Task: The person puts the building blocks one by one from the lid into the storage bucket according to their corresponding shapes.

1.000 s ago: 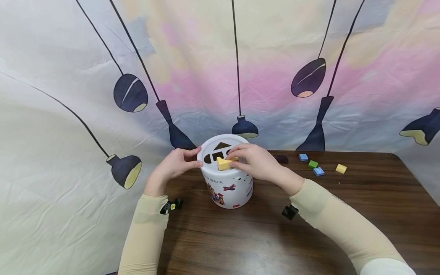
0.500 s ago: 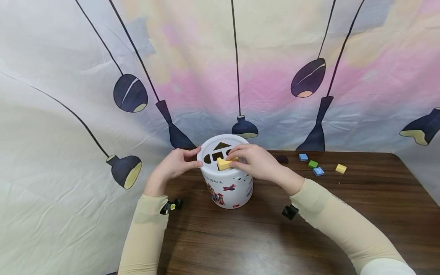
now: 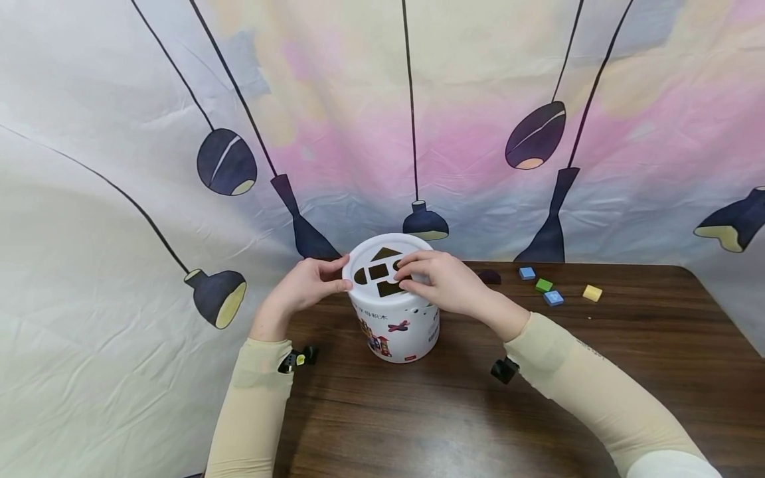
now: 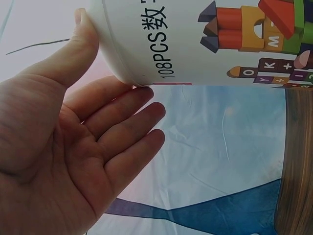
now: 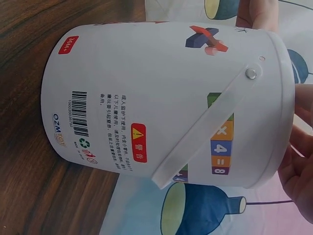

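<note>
Clearly, we have the white bucket (image 3: 415, 335) standing upright on the table (image 3: 454, 411), its long axis vertical and slotted lid (image 3: 363, 257) facing up. It lies under the right hand (image 3: 442, 281), the nearer to the slots (image 3: 379, 271), relaxed with nothing visible in it, and beside the left hand (image 3: 307, 284), whose loose fingers touch the rim (image 3: 347, 275).

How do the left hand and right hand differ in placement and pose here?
The left hand touches the outer edge of the lid, while the right hand is over its top, by the slots. The left hand's fingers look fairly straight in the left wrist view; the right hand's bend downward. Both are bare and approach the lid from opposite sides.
</note>
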A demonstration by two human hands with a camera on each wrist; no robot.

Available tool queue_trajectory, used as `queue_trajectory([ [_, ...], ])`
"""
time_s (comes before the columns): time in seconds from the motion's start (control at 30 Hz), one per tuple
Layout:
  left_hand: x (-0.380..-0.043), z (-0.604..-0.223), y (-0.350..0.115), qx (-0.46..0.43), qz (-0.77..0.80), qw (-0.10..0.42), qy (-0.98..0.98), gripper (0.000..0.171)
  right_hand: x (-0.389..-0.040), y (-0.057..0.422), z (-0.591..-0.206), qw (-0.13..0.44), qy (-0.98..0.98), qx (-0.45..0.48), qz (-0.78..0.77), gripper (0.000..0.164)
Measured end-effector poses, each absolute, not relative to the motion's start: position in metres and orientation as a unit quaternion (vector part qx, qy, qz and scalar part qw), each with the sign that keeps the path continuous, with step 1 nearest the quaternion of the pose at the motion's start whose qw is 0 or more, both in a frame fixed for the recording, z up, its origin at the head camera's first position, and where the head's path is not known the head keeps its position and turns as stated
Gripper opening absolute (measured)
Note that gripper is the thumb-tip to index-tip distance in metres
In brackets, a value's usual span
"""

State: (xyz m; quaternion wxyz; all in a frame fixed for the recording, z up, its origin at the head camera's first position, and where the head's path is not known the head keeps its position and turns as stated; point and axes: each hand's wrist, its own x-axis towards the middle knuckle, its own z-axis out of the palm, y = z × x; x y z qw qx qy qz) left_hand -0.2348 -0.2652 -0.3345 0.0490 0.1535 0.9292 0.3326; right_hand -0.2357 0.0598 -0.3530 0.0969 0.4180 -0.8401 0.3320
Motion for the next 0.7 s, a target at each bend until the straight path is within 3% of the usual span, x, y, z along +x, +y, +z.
queue_trajectory([
  [0.37,-0.235,-0.335,-0.266,0.154,0.341,0.054,0.926,0.069,-0.237,0.067,-0.370,0.117,-0.813,0.403,0.403,0.019],
  [0.7,-0.234,-0.334,-0.265,0.151,0.343,0.055,0.925,0.069,-0.237,0.079,-0.385,0.196,-0.759,0.432,0.446,0.025],
])
